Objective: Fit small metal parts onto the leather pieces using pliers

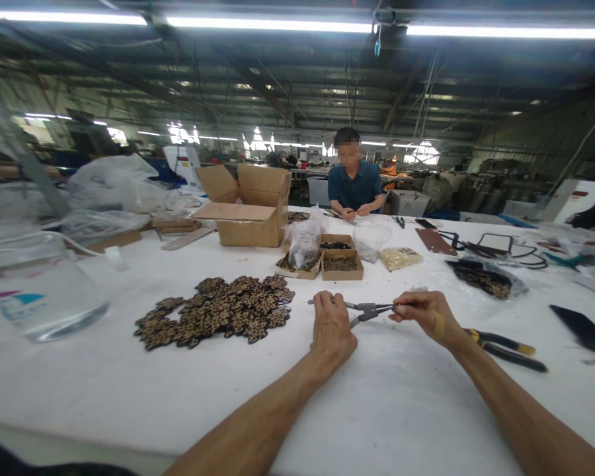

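Note:
My left hand [331, 330] is wrapped round the handles of grey metal pliers [367, 311], whose jaws point right. At the jaw tips, my right hand [426, 316] is closed in a pinch; what it holds there is too small to name. To the left lies a spread pile of leopard-print, flower-shaped pieces [228, 311] with dark edges. Beside my right wrist rests a second pair of pliers [508, 347] with black and yellow handles.
Small cardboard trays [342, 266] of tiny parts stand ahead, near an open carton [252, 218]. A clear water jug [39, 291] is at left. A co-worker [354, 185] sits across the white table [129, 396]. A bagged bundle [486, 277] and dark flat piece [585, 328] lie right.

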Action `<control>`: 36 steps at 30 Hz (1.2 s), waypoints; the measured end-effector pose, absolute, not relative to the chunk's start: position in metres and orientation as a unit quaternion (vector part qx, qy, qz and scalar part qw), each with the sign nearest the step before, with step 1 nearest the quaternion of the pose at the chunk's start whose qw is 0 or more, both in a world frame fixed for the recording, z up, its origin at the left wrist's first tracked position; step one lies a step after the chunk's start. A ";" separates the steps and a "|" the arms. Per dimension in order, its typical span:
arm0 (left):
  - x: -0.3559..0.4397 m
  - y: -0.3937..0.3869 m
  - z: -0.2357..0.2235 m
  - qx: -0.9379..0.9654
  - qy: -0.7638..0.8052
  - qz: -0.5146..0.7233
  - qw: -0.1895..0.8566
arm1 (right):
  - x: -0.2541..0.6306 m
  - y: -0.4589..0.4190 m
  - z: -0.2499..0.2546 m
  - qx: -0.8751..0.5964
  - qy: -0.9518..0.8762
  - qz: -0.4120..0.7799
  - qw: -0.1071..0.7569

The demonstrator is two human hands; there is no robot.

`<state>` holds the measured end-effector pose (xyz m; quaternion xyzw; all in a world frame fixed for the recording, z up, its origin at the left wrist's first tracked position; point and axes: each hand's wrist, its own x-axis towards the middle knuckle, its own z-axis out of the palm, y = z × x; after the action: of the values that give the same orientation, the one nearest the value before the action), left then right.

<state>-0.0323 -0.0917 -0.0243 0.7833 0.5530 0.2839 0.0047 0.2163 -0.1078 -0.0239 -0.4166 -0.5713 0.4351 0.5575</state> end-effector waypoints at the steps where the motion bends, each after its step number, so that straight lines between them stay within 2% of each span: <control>1: -0.032 -0.092 -0.025 0.784 0.550 0.286 -0.001 | 0.216 -0.108 -0.024 -0.414 -0.573 0.435 0.558; 22: -0.034 -0.092 -0.019 0.804 0.545 0.233 -0.029 | 0.212 -0.119 -0.009 -0.363 -0.645 0.425 0.521; 36: -0.032 -0.095 -0.011 0.793 0.577 0.189 0.049 | 0.204 -0.110 -0.025 -0.339 -0.568 0.427 0.617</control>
<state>-0.0318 -0.0947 -0.0108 0.7928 0.5774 0.1887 0.0491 0.2037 -0.1100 -0.0247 -0.3390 -0.5675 0.4273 0.6168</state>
